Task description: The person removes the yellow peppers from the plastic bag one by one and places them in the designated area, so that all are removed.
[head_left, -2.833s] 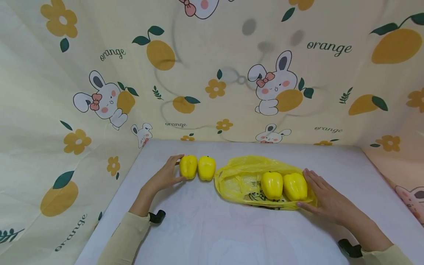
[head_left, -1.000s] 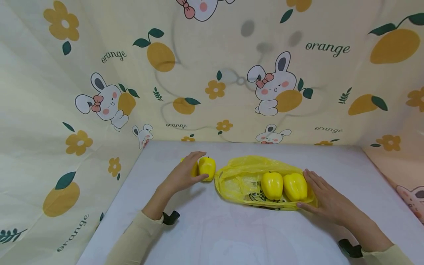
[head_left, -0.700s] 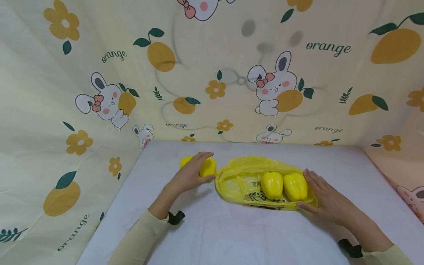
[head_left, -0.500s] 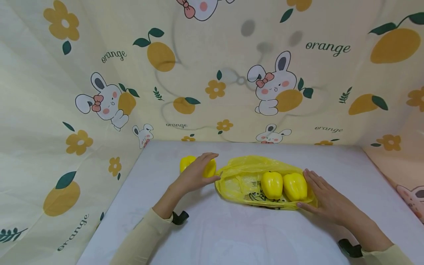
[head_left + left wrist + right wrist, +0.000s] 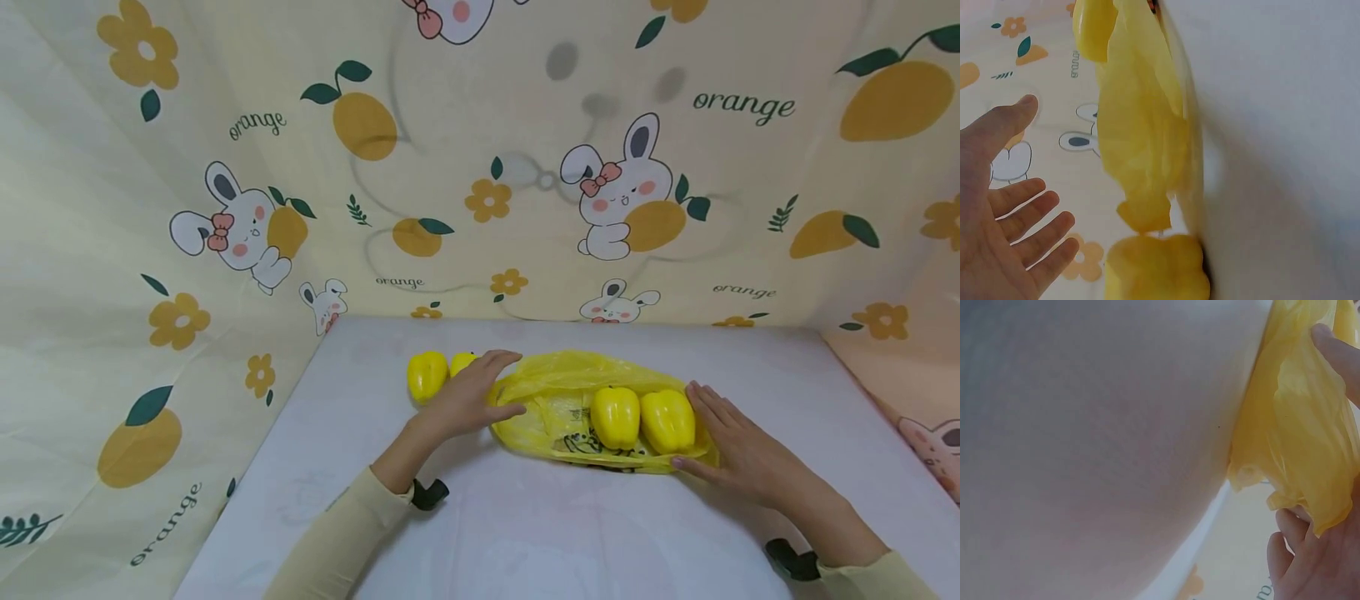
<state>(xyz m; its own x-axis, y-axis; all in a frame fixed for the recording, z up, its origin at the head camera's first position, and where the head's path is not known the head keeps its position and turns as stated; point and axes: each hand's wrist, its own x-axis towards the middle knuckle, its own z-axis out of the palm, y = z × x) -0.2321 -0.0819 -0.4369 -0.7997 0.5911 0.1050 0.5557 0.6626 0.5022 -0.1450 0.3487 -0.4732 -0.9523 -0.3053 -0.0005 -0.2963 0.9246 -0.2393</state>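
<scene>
My left hand (image 5: pixel 467 398) hovers at the left end of a yellow plastic bag (image 5: pixel 577 367). In the left wrist view its fingers are spread and hold nothing. Two yellow bell peppers lie inside the bag, a left one (image 5: pixel 616 418) and a right one (image 5: pixel 668 422). Outside, left of the bag, stand another pepper (image 5: pixel 427 377) and a second one (image 5: pixel 462 363), the latter partly hidden by my left hand. My right hand (image 5: pixel 753 454) rests against the bag's right end, fingers extended along the far side, thumb by the near edge. In the right wrist view the bag (image 5: pixel 1304 425) lies against the palm.
Everything stands on a white table (image 5: pixel 525 533). A patterned cloth (image 5: pixel 450 167) with rabbits and oranges hangs behind it and along both sides. Each wrist carries a black strap piece, one on the left (image 5: pixel 430 495) and one on the right (image 5: pixel 792 560).
My left hand has moved right, from beside the leftmost pepper past the second one to the bag's left end. The leftmost pepper has come back into view. My right hand has stayed put.
</scene>
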